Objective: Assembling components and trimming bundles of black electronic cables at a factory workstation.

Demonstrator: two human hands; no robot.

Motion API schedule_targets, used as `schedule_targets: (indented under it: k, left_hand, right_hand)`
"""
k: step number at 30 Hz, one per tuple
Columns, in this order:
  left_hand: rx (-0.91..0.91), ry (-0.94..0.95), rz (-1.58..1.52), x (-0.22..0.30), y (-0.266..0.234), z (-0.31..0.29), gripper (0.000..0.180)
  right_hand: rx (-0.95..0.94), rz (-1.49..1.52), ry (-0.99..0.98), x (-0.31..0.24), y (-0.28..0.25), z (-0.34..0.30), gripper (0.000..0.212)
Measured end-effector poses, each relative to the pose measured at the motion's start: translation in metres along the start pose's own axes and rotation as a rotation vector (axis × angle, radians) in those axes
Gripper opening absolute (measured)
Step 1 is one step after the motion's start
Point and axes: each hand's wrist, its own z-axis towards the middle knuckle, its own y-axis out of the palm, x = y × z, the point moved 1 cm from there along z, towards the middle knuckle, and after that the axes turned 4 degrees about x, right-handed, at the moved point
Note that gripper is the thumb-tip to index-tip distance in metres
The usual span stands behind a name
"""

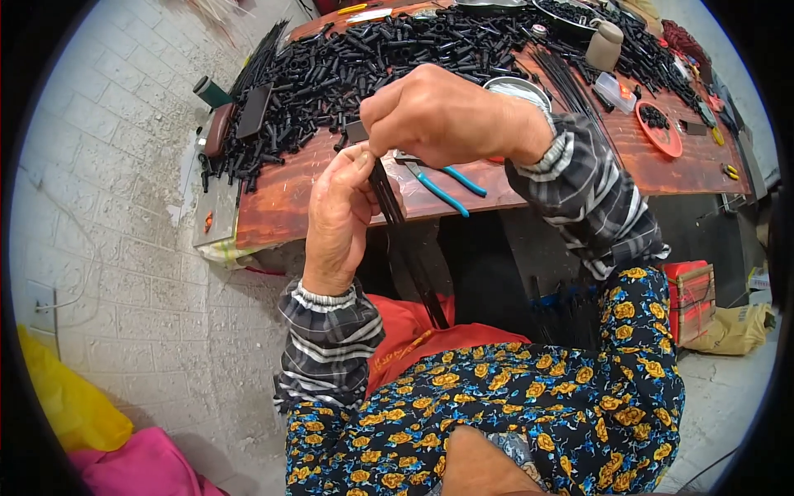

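Partly inside left hand [337, 207], strips [405, 238].

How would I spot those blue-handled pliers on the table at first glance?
Find the reddish-brown table heaped with small black parts. At its near edge, just below the right hand in the picture, lie the pliers. Their two bright blue handles stand out from the black parts.

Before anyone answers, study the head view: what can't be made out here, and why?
In the head view:
- Anything the right hand pinches above the dark strips: hidden by its curled fingers.
- Metal bowl, near side: behind the right wrist.
- Yellow bag, left part: cut off by the fisheye's black rim.
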Motion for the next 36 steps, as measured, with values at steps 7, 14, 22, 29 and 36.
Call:
schedule_targets:
  k: [7, 14, 22, 29, 36]
  left_hand:
    - [0.117, -0.014, 0.007, -0.001, -0.016, -0.003, 0.028]
    - [0.114, -0.002, -0.059, 0.007, -0.01, -0.003, 0.02]
    - [0.212, 0.154, 0.007, 0.012, -0.027, -0.006, 0.01]
    - [0.245, 0.178, -0.176, 0.006, -0.034, -0.007, 0.015]
    - [0.22, 0.158, -0.158, 0.001, -0.039, 0.0, 0.016]
  right_hand:
    - [0.402, -0.138, 0.277, -0.002, 0.026, -0.026, 0.02]
    - [0.38, 0.912, 0.828, -0.022, 0.064, -0.026, 0.016]
    - [0.523, 0.313, 0.728, -0.035, 0.09, -0.014, 0.013]
    - [0.634, 0.899, 0.838, -0.028, 0.099, -0.014, 0.014]
    - [0.513, 0.764, 0.871, -0.021, 0.107, -0.013, 0.015]
